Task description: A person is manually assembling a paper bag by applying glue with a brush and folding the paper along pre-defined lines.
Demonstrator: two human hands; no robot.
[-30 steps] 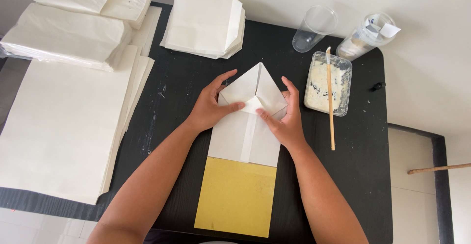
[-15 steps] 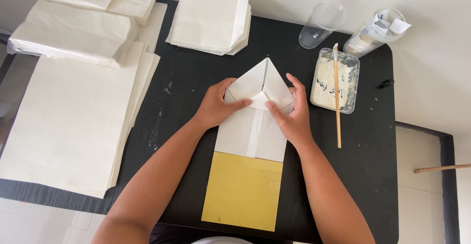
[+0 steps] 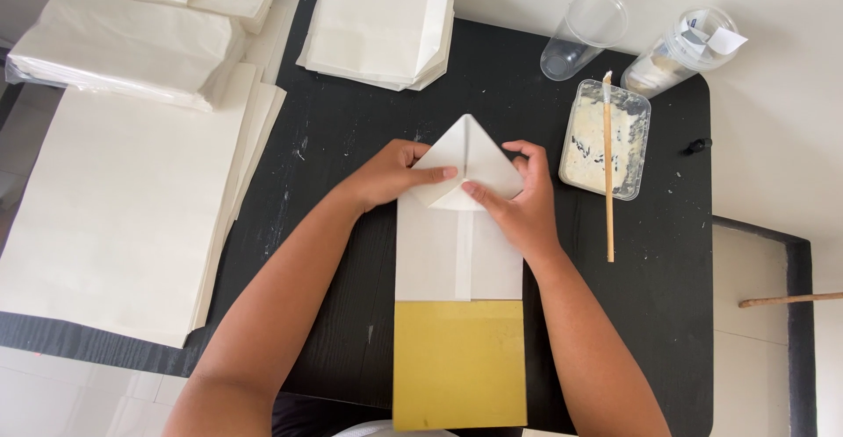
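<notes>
Where the black table (image 3: 351, 138) meets its left edge, a large stack of white sheets (image 3: 114, 217) lies flat, with folded white bundles (image 3: 123, 50) at the far left corner. Near the far edge sits a pile of folded white paper bags (image 3: 378, 24). At the table's middle, a white paper bag (image 3: 457, 261) lies over a yellow board (image 3: 458, 362) that reaches the near edge. The left hand (image 3: 391, 173) presses the bag's folded triangular top with curled fingers, thumb on the paper. The right hand (image 3: 518, 200) does likewise, fingers bent over the fold. Just right stands a clear tray of white paste (image 3: 590, 143) with a wooden brush (image 3: 608, 173) across it. Two clear plastic cups (image 3: 584, 37) lie at the far right corner.
</notes>
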